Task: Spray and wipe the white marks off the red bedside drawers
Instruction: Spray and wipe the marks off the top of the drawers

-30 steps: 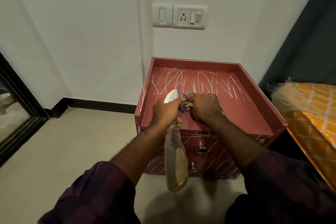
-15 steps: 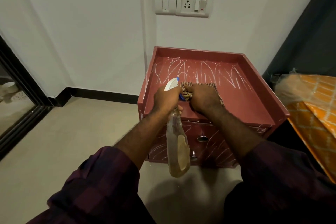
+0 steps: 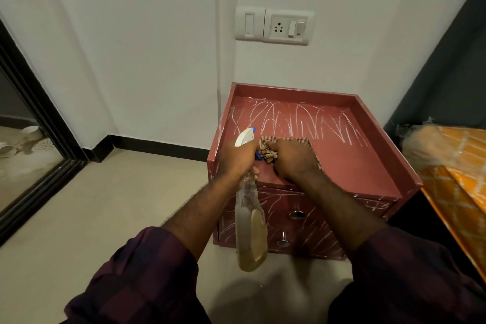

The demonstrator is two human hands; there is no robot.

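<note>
Left grip [image 3: 236, 159] clenched round neck of spray bottle [image 3: 249, 231], at front-left corner of red bedside drawers [image 3: 355, 166]; part-full, light, likely slick. Right grip [image 3: 294, 162] bunches limp cloth [image 3: 267, 151] on drawers' top, short of white marks [image 3: 289, 121].

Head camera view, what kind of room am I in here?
Probably a bedroom corner: red bedside drawers stand against the wall, next to what looks like a bed with an orange cover, below a wall socket.

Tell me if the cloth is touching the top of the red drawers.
Touching. The head view shows the right hand holding the cloth down on the red top, its far edge lying flat.
</note>
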